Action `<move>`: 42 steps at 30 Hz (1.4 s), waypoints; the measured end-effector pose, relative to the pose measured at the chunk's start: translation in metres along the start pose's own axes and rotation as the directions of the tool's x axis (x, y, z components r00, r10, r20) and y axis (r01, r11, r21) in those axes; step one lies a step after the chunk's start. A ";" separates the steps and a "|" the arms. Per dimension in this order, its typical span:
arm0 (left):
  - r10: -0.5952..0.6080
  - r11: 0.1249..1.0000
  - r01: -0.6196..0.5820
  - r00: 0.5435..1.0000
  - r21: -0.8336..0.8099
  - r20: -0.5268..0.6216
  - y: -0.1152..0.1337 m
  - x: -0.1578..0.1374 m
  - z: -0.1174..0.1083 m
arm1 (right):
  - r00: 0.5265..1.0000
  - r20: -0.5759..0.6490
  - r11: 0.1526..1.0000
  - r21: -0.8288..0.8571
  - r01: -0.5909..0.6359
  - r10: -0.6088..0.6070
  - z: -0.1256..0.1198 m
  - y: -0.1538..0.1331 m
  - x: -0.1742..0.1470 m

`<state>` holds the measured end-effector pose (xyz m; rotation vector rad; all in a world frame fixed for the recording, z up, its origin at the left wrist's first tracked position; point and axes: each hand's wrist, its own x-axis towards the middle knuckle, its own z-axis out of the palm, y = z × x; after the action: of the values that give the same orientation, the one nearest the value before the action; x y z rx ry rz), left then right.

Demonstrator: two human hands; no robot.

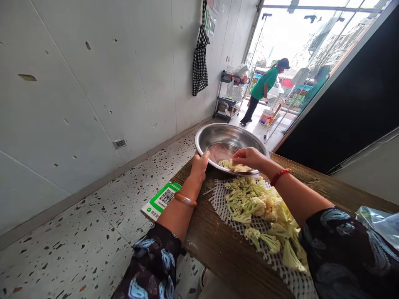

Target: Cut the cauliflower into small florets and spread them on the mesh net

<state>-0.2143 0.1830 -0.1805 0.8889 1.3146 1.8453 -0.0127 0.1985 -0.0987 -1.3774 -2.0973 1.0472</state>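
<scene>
A steel bowl [229, 129] stands tilted on the wooden table [215, 245], with pale cauliflower florets [238, 167] gathered at its near side. My left hand [200, 164] is closed on the bowl's left rim. Inside the bowl, my right hand [250, 158] has its fingers pinched together at the florets; what sits between the fingertips is hidden. Nearer to me, a heap of cauliflower pieces [249, 203] lies on a white foam net [222, 207], partly behind my right forearm.
A green and white QR code sign [162, 200] lies at the table's left edge. Clear plastic [378, 224] is at the right. Beyond the table are a cart [229, 99], a bucket [266, 117] and a person in green [264, 83] leaning by the glass door.
</scene>
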 end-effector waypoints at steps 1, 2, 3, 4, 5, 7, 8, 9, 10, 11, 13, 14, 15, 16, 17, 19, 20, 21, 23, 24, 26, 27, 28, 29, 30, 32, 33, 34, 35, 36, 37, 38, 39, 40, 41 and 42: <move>0.015 1.000 -0.015 1.000 0.025 -0.019 0.001 0.001 -0.001 | 1.000 -0.023 0.997 0.072 -0.009 0.011 -0.003 0.000 -0.002; 0.044 0.996 -0.040 0.998 0.074 -0.054 0.003 0.001 -0.001 | 0.999 -0.043 0.990 0.144 -0.014 0.021 -0.007 -0.001 -0.005; 0.100 0.986 -0.086 0.991 0.142 -0.093 0.006 -0.001 -0.002 | 0.998 -0.058 0.977 0.211 -0.016 0.028 -0.009 -0.003 -0.009; 0.189 0.962 -0.161 0.975 0.222 -0.114 0.011 -0.003 -0.002 | 0.997 -0.069 0.963 0.269 -0.013 0.033 -0.012 -0.005 -0.013; 0.299 0.919 -0.256 0.948 0.300 -0.106 0.017 -0.008 -0.002 | 0.997 -0.076 0.949 0.314 -0.007 0.032 -0.013 -0.007 -0.018; 0.505 0.795 -0.470 0.863 0.384 0.009 0.030 -0.020 -0.001 | 0.996 -0.081 0.907 0.422 -0.001 0.039 -0.015 -0.014 -0.030; 0.577 0.734 -0.565 0.812 0.378 0.094 0.037 -0.028 0.000 | 0.996 -0.075 0.870 0.493 -0.006 0.050 -0.016 -0.018 -0.037; 0.619 0.685 -0.639 0.764 0.350 0.183 0.043 -0.035 0.002 | 0.996 -0.065 0.821 0.570 -0.014 0.062 -0.016 -0.022 -0.043; 0.637 0.655 -0.691 0.723 0.305 0.268 0.049 -0.043 0.003 | 0.996 -0.052 0.765 0.643 -0.024 0.074 -0.016 -0.026 -0.049; 0.635 0.648 -0.718 0.693 0.252 0.341 0.053 -0.050 0.006 | 0.996 -0.037 0.711 0.703 -0.033 0.083 -0.015 -0.029 -0.054; 0.589 0.695 -0.703 0.676 0.151 0.443 0.059 -0.061 0.011 | 0.997 -0.014 0.649 0.760 -0.042 0.081 -0.014 -0.034 -0.063; 0.553 0.736 -0.668 0.687 0.110 0.472 0.061 -0.065 0.013 | 0.997 -0.007 0.636 0.770 -0.041 0.072 -0.012 -0.036 -0.066; 0.514 0.779 -0.622 0.705 0.078 0.489 0.062 -0.069 0.015 | 0.998 0.000 0.626 0.779 -0.040 0.063 -0.011 -0.036 -0.068; 0.472 0.820 -0.570 0.726 0.052 0.500 0.062 -0.072 0.016 | 0.998 0.005 0.617 0.786 -0.039 0.057 -0.009 -0.036 -0.069; 0.430 0.856 -0.516 0.745 0.032 0.510 0.063 -0.074 0.018 | 0.999 0.005 0.608 0.793 -0.036 0.053 -0.007 -0.036 -0.070; 0.337 0.918 -0.396 0.776 -0.004 0.534 0.064 -0.079 0.019 | 0.998 -0.005 0.606 0.795 -0.030 0.056 -0.005 -0.034 -0.073; 0.281 0.946 -0.323 0.786 -0.022 0.550 0.065 -0.080 0.019 | 0.998 -0.017 0.617 0.787 -0.024 0.060 -0.005 -0.033 -0.076; 0.223 0.969 -0.243 0.792 -0.041 0.568 0.065 -0.082 0.019 | 0.997 -0.037 0.633 0.774 -0.013 0.066 -0.008 -0.031 -0.081; 0.126 0.992 -0.099 0.788 -0.078 0.602 0.065 -0.082 0.019 | 0.990 -0.108 0.675 0.738 0.020 0.088 -0.017 -0.024 -0.095; 0.098 0.994 -0.051 0.782 -0.092 0.616 0.064 -0.081 0.019 | 0.981 -0.163 0.697 0.716 0.041 0.109 -0.024 -0.019 -0.106; 0.077 0.994 -0.011 0.771 -0.108 0.632 0.062 -0.079 0.019 | 0.943 -0.286 0.746 0.662 0.067 0.169 -0.042 -0.003 -0.132; 0.075 0.994 -0.007 0.768 -0.108 0.636 0.061 -0.079 0.020 | 0.912 -0.356 0.777 0.626 0.070 0.205 -0.051 0.007 -0.147; 0.070 0.995 -0.007 0.767 -0.102 0.638 0.060 -0.079 0.020 | 0.877 -0.416 0.810 0.583 0.054 0.241 -0.060 0.019 -0.164; 0.064 0.996 -0.008 0.769 -0.090 0.636 0.059 -0.079 0.021 | 0.841 -0.477 0.843 0.535 0.047 0.256 -0.068 0.030 -0.181; 0.060 0.997 -0.018 0.772 -0.073 0.633 0.059 -0.080 0.022 | 0.802 -0.534 0.871 0.490 0.035 0.268 -0.076 0.042 -0.199; 0.071 0.997 -0.057 0.786 -0.042 0.614 0.059 -0.083 0.025 | 0.738 -0.614 0.916 0.400 -0.014 0.280 -0.089 0.066 -0.234; 0.060 0.998 -0.070 0.787 -0.008 0.614 0.059 -0.084 0.026 | 0.711 -0.642 0.932 0.359 -0.051 0.286 -0.094 0.077 -0.251; 0.047 0.996 -0.080 0.793 0.027 0.607 0.059 -0.085 0.028 | 0.689 -0.662 0.944 0.316 -0.100 0.294 -0.099 0.088 -0.268; 0.028 0.995 -0.083 0.791 0.062 0.612 0.059 -0.087 0.030 | 0.681 -0.667 0.950 0.264 -0.165 0.303 -0.102 0.099 -0.283; 0.017 0.994 -0.081 0.786 0.076 0.618 0.060 -0.089 0.031 | 0.683 -0.660 0.950 0.201 -0.241 0.313 -0.104 0.108 -0.296; 0.001 0.994 -0.070 0.780 0.087 0.626 0.060 -0.090 0.033 | 0.697 -0.640 0.940 0.129 -0.316 0.323 -0.104 0.117 -0.308; -0.016 0.994 -0.060 0.771 0.097 0.637 0.060 -0.093 0.034 | 0.713 -0.617 0.924 0.061 -0.377 0.332 -0.104 0.124 -0.318; -0.028 0.993 -0.050 0.764 0.103 0.645 0.059 -0.095 0.035 | 0.727 -0.598 0.909 0.006 -0.417 0.338 -0.102 0.131 -0.325; -0.040 0.993 -0.042 0.758 0.110 0.651 0.058 -0.097 0.037 | 0.739 -0.583 0.899 -0.034 -0.437 0.337 -0.099 0.136 -0.330; -0.047 0.993 -0.037 0.756 0.115 0.653 0.057 -0.099 0.039 | 0.748 -0.575 0.896 -0.055 -0.440 0.331 -0.096 0.141 -0.333; -0.049 0.993 -0.033 0.759 0.114 0.649 0.055 -0.101 0.040 | 0.755 -0.572 0.899 -0.066 -0.432 0.321 -0.092 0.145 -0.333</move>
<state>-0.1356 0.1038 -0.1313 1.4274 0.9684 1.2554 0.2768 -0.0369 -0.1345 -1.9827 -1.5475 0.4760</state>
